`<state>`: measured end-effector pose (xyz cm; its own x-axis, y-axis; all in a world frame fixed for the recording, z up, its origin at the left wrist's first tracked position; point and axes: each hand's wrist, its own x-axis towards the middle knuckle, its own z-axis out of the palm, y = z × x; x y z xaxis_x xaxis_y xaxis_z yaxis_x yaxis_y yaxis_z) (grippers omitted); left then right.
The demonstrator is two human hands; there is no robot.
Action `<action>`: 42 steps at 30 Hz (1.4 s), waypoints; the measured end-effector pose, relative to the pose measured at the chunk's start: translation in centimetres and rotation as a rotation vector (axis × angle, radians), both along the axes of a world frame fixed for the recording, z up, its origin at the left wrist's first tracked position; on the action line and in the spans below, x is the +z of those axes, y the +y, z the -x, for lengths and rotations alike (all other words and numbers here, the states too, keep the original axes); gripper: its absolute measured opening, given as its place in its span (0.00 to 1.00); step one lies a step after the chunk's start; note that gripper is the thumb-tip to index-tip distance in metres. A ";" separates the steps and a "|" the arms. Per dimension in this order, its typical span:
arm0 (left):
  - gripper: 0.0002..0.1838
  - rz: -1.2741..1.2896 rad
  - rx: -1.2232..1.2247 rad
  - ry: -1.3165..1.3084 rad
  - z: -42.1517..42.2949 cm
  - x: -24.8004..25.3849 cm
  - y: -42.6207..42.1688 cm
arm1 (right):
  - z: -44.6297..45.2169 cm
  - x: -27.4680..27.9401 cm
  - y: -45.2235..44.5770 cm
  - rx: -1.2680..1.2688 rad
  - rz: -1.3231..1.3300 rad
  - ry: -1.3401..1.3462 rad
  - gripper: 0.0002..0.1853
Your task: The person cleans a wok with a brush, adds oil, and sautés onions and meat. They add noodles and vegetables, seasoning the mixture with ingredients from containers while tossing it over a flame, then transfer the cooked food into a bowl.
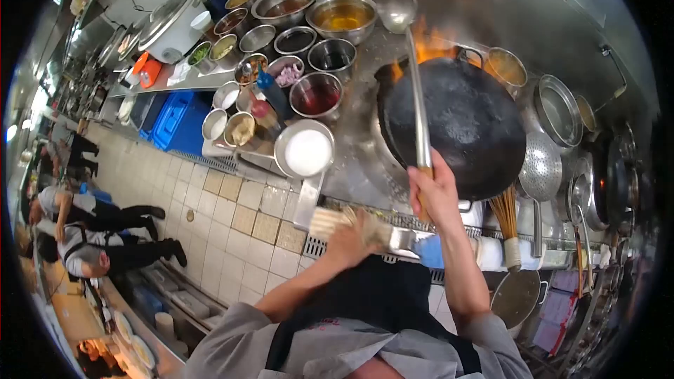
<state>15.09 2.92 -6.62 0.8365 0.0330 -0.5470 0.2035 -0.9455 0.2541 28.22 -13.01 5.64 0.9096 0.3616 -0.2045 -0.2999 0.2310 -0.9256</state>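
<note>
Appears to be at a heating stage, with a wide, bowl-shaped black metal wok (456,126) set over orange flames (430,47) that show past its far-left rim. Grips, with the right hand (437,186), the wooden end of a long-handled steel ladle (420,112); spans the wok's left side with the shank, and places the rounded scoop beyond the rim, near a flared steel basin (347,37) of amber liquid. Places the left hand (345,244) well apart from the right, on a pale, ribbed, cloth-like bundle (323,221) at the near counter edge; cannot tell, through blur, whether clamped or merely resting.

For the next move, probably calls for a firm right wrist and a ladle path clear of both flame and basin.

Shows a dull black wok interior with faint grey patches; contrasts with smooth, reflective steel on the ladle. Includes, to the right, a perforated round steel skimmer (540,168) and a stiff, bound, brown-bristled brush (505,224); to the left, a round steel bowl (279,148) of matt white contents.
</note>
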 end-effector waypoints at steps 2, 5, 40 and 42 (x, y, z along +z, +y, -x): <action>0.55 0.065 -0.087 -0.069 0.4 2.1 2.4 | -4.1 0.6 6.5 0.015 0.056 -0.046 0.18; 0.50 0.272 -0.066 -0.156 1.0 2.6 8.1 | -10.9 -0.1 14.8 -0.007 0.132 -0.060 0.05; 0.36 -0.058 -0.558 -0.445 -40.6 -5.2 39.8 | 12.1 3.0 6.9 -0.652 0.351 0.378 0.26; 0.33 -0.056 -0.585 -0.488 -40.7 -5.7 39.7 | 12.9 2.7 7.4 -0.712 0.457 0.337 0.27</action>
<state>55.82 42.64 -12.36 0.8725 -0.4734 -0.1209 -0.4580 -0.8786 0.1352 15.34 -5.63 8.30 0.7530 -0.4446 -0.4850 -0.4977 0.0972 -0.8619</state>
